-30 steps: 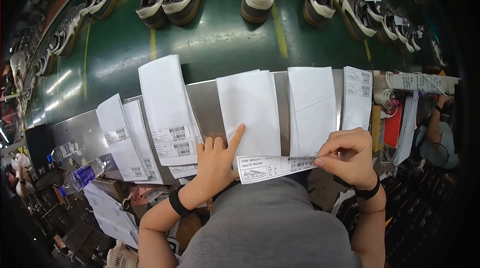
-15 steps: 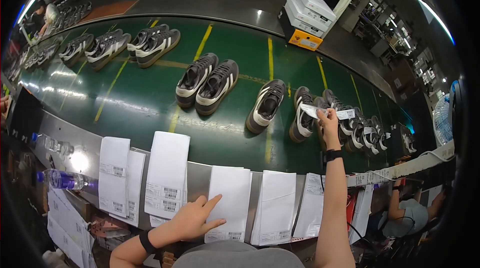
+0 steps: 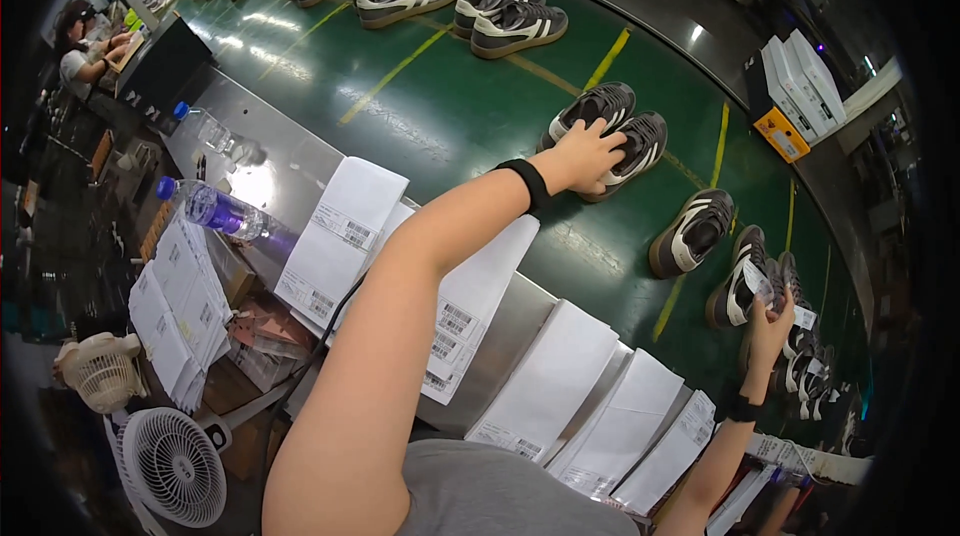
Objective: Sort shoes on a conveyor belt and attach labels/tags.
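My left hand is stretched out over a pair of dark grey sneakers with white stripes and gum soles. Its spread fingers lie across the opening of the right-hand sneaker, hiding part of it; the left-hand sneaker stands beside it. Farther right, my right hand pinches a white paper label close to a sneaker. Between the two hands stands a single sneaker of the same kind.
The green belt with yellow lines carries more sneaker pairs. Along its near metal edge lie several stacks of white label sheets. Two bottles, a white fan, shoe boxes and a seated person are around.
My left hand has moved from the white sheets forward onto the sneaker pair. My right hand still holds the label near the right-hand sneakers. The whole view has turned leftward.
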### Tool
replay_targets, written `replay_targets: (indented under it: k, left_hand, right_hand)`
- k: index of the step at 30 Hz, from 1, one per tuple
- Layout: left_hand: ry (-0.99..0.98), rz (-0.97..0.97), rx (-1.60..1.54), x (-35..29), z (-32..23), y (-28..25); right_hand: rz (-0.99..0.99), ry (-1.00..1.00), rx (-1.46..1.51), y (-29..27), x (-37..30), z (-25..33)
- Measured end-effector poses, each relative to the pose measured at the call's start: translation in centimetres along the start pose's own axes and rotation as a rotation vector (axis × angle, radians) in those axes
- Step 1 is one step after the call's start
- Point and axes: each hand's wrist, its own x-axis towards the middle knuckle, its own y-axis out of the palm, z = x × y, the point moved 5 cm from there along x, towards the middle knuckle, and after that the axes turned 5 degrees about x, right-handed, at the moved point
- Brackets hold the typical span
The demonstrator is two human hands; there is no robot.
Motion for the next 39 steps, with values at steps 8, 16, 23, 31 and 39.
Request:
replay_targets:
  k: [8,16,23,31,39]
  left_hand:
    - [0.233,0.194,0.062,4.7,-3.3,0.4]
    - [0.060,0.315,-0.327,2.2,-5.5,-1.2]
    - [0.242,0.509,-0.730,-3.8,-12.8,-14.9]
    - [0.241,0.431,-0.817,-3.4,-12.6,-16.6]
    - [0.146,0.480,-0.859,-3.1,-11.8,-15.5]
  right_hand:
    - [0.493,0.163,0.371,-2.7,-11.3,8.7]
    - [0.605,-0.071,0.596,3.3,-8.5,19.5]
    - [0.523,-0.505,0.323,7.4,-9.2,25.8]
    - [0.510,-0.447,0.541,9.7,-7.9,24.7]
    - [0.813,0.207,0.966,14.6,-6.4,21.2]
